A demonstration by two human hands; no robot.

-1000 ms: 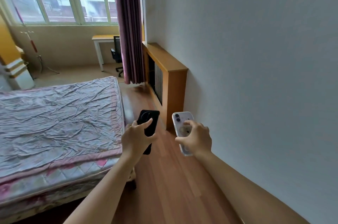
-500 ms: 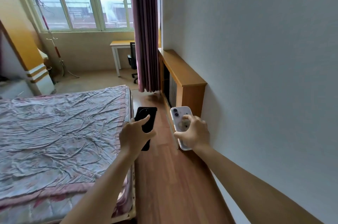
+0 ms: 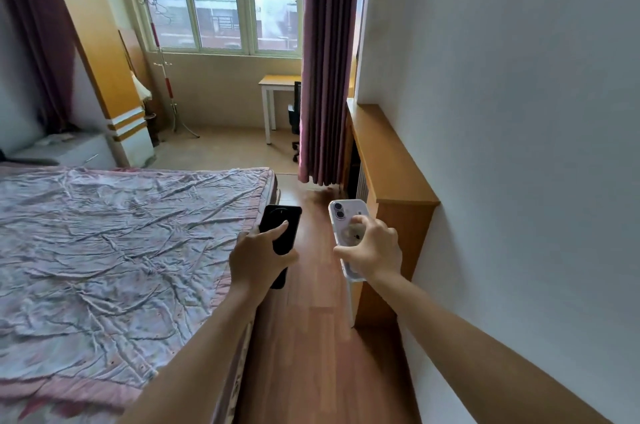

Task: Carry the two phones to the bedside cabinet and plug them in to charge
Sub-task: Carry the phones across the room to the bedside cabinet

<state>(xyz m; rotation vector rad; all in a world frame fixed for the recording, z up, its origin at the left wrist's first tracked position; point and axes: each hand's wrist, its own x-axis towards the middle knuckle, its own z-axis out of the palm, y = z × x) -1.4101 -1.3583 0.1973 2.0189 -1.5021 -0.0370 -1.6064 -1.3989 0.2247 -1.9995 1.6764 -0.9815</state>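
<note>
My left hand point(image 3: 258, 259) grips a black phone point(image 3: 281, 221), back side up, held over the strip of floor beside the bed. My right hand point(image 3: 372, 249) grips a white phone point(image 3: 346, 212) in a clear case, camera end pointing away from me. Both phones are at about the same height, a hand's width apart. A white bedside cabinet point(image 3: 74, 152) stands far left beyond the bed, near the orange-and-white pillar, with small items on top that are too blurred to tell.
A bed point(image 3: 114, 250) with a crumpled pink sheet fills the left. A wooden radiator cover point(image 3: 391, 174) runs along the right wall, leaving a narrow wooden floor aisle point(image 3: 311, 337). Purple curtain point(image 3: 325, 77), desk point(image 3: 277, 84) and office chair stand ahead by the window.
The view has swung left and moved forward along the aisle; the bedside cabinet and pillar have come into sight. Both hands keep the phones in the same grip.
</note>
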